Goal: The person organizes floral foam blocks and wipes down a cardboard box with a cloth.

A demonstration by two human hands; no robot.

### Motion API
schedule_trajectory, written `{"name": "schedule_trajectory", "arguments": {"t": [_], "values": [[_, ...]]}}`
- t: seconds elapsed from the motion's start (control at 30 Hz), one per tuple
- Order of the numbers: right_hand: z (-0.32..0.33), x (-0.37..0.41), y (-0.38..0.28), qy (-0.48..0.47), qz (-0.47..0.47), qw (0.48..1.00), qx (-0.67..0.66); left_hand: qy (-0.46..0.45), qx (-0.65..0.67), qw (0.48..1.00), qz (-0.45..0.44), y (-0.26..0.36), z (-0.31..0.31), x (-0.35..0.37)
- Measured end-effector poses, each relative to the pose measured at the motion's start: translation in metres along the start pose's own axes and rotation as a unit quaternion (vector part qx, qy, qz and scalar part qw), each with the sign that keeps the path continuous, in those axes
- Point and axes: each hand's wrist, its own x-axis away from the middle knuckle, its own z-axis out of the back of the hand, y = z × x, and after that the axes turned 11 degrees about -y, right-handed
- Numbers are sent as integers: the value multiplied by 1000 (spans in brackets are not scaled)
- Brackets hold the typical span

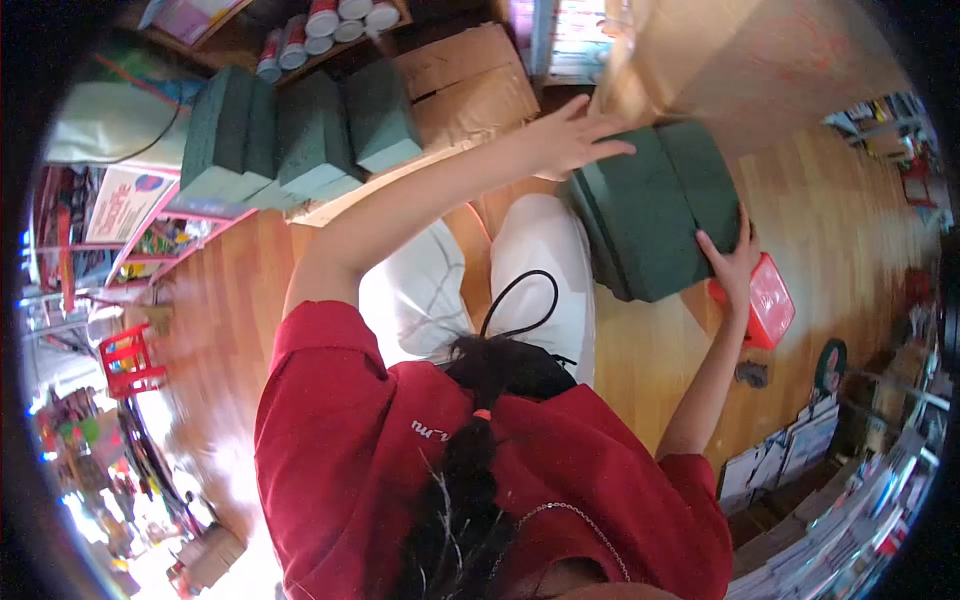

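Dark green blocks [645, 215], pressed together, are held up at the right of my knees. My right hand [735, 265] grips their lower right side, thumb on the near face and fingers along the edge. My left hand [575, 142] is at their upper left corner with its fingers spread and nothing held; whether it touches them I cannot tell. More green blocks [315, 140] stand in a row at the upper left, along a cardboard box [465, 90].
A large cardboard box [770, 60] rises behind the held blocks. Under my right forearm a red container [770, 300] is on the wooden floor [640, 365]. Cans [322, 25] lie on a shelf at the top. A red plastic stool [130, 360] is at the left.
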Motion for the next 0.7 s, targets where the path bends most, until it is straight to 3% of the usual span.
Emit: {"name": "schedule_trajectory", "arguments": {"t": [0.07, 0.1, 0.17, 0.23, 0.3, 0.37, 0.47, 0.63, 0.7], "values": [[3, -1, -1, -11, 1, 1000, -6, 47, 51, 994, 90, -17, 10, 27], [2, -1, 1, -8, 1, 1000, -1, -31, 69, 972, 220, -28, 15, 38], [0, -2, 1, -7, -5, 1000, -6, -157, 109, 866, 462, -66, -8, 73], [1, -1, 0, -13, -14, 1000, -24, -215, 33, 698, 683, -91, -52, 107], [1, 0, 0, -15, -23, 1000, -15, -297, 229, 590, 715, -119, -66, 135], [2, 0, -2, -15, -36, 999, -11, -309, 239, 553, 736, -123, -93, 150], [2, -1, 0, -22, -27, 999, -20, -243, 241, 486, 804, -114, -123, 158], [4, 0, 0, -18, -16, 999, -27, -152, 235, 496, 822, -105, -132, 167], [2, 0, -2, -14, -12, 999, -32, -187, 247, 533, 787, -106, -112, 173]]}}
